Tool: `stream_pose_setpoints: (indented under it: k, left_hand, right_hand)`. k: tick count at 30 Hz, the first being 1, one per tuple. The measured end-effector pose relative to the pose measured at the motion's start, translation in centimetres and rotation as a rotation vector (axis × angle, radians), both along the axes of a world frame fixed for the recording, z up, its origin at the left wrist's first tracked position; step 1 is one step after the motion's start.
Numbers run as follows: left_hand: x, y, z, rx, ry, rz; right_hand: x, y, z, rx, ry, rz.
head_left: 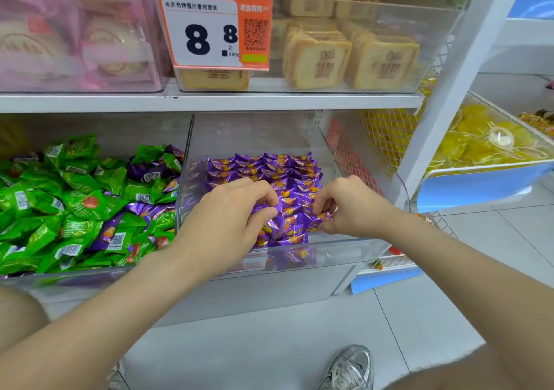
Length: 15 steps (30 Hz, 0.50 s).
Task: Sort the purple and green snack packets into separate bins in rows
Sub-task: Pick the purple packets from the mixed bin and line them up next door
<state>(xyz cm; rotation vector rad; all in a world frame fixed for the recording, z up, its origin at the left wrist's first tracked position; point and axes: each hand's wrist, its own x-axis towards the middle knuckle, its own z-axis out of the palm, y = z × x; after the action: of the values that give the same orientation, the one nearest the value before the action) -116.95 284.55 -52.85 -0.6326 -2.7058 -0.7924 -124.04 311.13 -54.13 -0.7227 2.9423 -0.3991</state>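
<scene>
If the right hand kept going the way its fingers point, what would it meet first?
The right hand pinches one shiny purple foil snack packet; straight on, it would likely meet neighbouring purple packets, then the left hand.

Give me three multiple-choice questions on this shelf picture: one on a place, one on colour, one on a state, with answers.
1. Where are the left hand and the right hand?
A. upper shelf
B. right bin
C. floor

2. Which colours lie in the left bin?
A. green only
B. purple only
C. green and purple

3. What is the right hand doing?
A. lying flat
B. pinching a purple packet
C. hanging idle

Answers:
1 B: both reach inside its walls.
2 C: purple packets lie among green packets.
3 B: its fingers curl round it.
</scene>
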Motion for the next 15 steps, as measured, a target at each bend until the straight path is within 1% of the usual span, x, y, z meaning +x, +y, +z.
stream_pose_setpoints:
  k: [8, 11, 12, 13, 14, 15]
  left_hand:
    - [-0.1, 0.2, 0.1, 0.096, -0.039, 0.013]
    - [0.1, 0.3, 0.4, 0.152, -0.068, 0.013]
    - [0.1, 0.4, 0.4, 0.182, -0.079, 0.012]
    - [0.1, 0.5, 0.5, 0.220, -0.089, 0.011]
    - [0.2, 0.5, 0.6, 0.258, -0.093, 0.011]
    - [0.1, 0.6, 0.8, 0.293, -0.093, 0.015]
  right_hand:
    - [-0.4, 0.6, -0.1, -0.020, -0.029, -0.010]
    - [-0.1, 0.2, 0.5, -0.068, 0.033, -0.032]
    - [0.2, -0.1, 0.9, -0.127, 0.066, -0.046]
    - [0.6, -0.5, 1.6, -0.231, 0.056, -0.059]
    - [1.2, -1.0, 2.4, -0.370, -0.027, -0.064]
    - [2.0, -1.5, 3.2, -0.517, -0.171, -0.049]
